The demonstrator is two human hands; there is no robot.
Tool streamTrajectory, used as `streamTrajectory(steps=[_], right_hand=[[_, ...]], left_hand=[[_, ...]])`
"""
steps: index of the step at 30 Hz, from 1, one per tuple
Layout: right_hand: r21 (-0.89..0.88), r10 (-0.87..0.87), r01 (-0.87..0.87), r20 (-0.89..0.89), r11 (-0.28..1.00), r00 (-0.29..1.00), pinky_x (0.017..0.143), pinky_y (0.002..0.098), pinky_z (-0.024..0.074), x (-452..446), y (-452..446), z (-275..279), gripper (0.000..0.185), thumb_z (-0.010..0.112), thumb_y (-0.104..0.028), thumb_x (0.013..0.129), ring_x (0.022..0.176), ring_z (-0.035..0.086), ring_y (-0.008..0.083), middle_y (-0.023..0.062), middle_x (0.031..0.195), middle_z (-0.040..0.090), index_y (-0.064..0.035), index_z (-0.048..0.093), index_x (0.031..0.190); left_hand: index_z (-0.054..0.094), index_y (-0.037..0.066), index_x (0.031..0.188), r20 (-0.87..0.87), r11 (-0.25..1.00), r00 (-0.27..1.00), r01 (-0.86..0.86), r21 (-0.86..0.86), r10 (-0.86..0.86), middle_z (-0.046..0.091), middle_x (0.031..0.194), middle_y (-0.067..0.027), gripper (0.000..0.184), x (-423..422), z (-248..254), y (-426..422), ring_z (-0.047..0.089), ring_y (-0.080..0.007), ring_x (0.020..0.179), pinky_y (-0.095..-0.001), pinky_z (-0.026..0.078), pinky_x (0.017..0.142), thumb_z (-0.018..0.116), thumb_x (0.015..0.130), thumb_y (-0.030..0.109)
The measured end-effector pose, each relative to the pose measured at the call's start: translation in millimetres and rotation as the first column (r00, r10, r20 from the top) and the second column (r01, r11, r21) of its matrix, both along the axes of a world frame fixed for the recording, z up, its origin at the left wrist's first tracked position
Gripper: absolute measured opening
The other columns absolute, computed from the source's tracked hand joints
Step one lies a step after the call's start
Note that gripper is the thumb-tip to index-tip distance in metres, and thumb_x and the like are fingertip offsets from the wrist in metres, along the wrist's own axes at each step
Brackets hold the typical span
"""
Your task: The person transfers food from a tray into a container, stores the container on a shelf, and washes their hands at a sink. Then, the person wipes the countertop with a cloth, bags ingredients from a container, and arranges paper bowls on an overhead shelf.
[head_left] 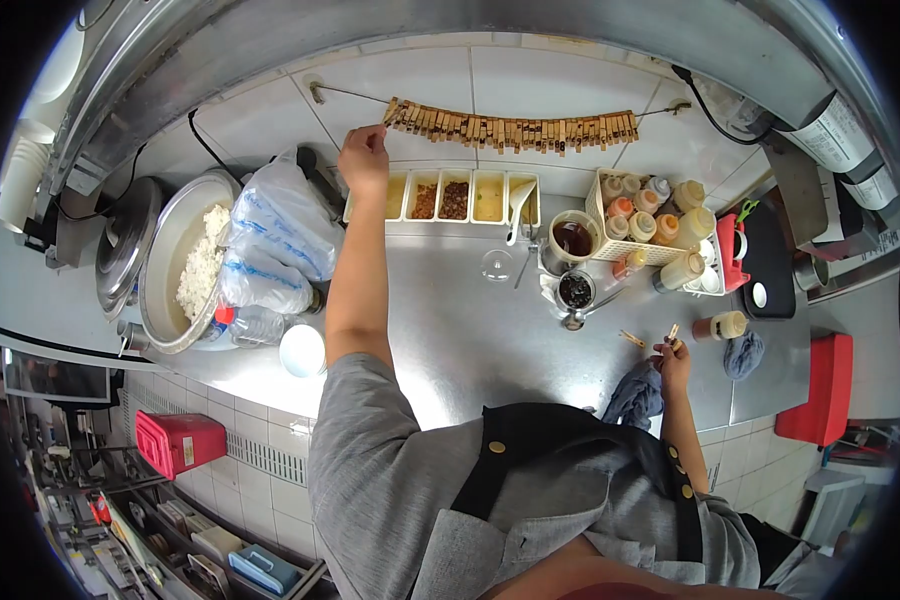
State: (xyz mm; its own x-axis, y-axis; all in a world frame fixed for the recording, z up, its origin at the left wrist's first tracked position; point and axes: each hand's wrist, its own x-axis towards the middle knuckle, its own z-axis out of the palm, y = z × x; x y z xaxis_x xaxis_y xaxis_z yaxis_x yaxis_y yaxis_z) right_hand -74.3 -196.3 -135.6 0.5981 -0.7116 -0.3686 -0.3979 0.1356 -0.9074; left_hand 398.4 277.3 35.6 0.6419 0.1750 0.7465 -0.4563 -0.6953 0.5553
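My left hand (363, 160) is raised to the wall, its fingers pinched at the left end of a row of wooden clothespins (510, 133) hanging from a line. They appear closed on the end clothespin, though the fingertips partly hide it. Low on the right, my right hand (673, 362) grips a wooden clothespin (674, 332) upright above the steel counter. A loose clothespin (632, 338) lies just left of that hand. Beside it is a dark grey cloth (634, 393), near the counter's front edge.
Along the wall stands a topping tray (454, 200) with a white spoon. Right of it are a container of dark liquid (572, 238), a cup of dark topping (575, 291) and a basket of sauce bottles (660, 215). A rice bowl (195, 260) and plastic bags (280, 220) sit left.
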Motion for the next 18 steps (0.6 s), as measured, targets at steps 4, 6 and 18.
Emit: streamTrajectory(steps=[4, 6, 18], right_hand=[[0.183, -0.079, 0.069, 0.045, 0.981, 0.996, 0.049, 0.0223, 0.0441, 1, 2, 3, 0.015, 0.055, -0.021, 0.099, 0.055, 0.054, 0.0087, 0.001, 0.083, 0.066, -0.0132, 0.06, 0.11], [0.164, -0.07, 0.064, 0.028, 0.984, 0.997, 0.05, 0.0219, 0.0442, 3, 4, 5, 0.015, 0.056, -0.021, 0.099, 0.054, 0.053, 0.0082, 0.0002, 0.082, 0.065, -0.0137, 0.06, 0.11], [0.29, -0.146, 0.103, 0.134, 0.952, 0.98, 0.056, 0.021, 0.0465, 6, 18, 38, 0.017, 0.056, -0.019, 0.099, 0.063, 0.056, 0.0086, 0.0005, 0.086, 0.065, -0.0105, 0.062, 0.113]], left_hand=[[0.074, 0.007, 0.09, -0.142, 0.989, 0.99, 0.001, -0.147, -0.022, 0.071, 0.078, -0.0084, 0.008, 3, -9, 2, 0.068, -0.0174, 0.067, -0.0296, 0.052, 0.065, 0.074, 0.084, 0.012], [0.074, 0.006, 0.091, -0.105, 0.986, 0.994, -0.011, -0.167, -0.007, 0.071, 0.075, -0.0086, 0.01, 8, -10, 2, 0.067, -0.0159, 0.066, -0.0289, 0.052, 0.065, 0.075, 0.085, 0.013], [0.064, -0.006, 0.101, 0.171, 0.313, 0.923, 0.285, -0.906, -0.346, 0.068, 0.094, -0.0096, 0.013, 59, -22, 25, 0.066, -0.0182, 0.083, -0.0268, 0.056, 0.078, 0.068, 0.089, -0.003]])
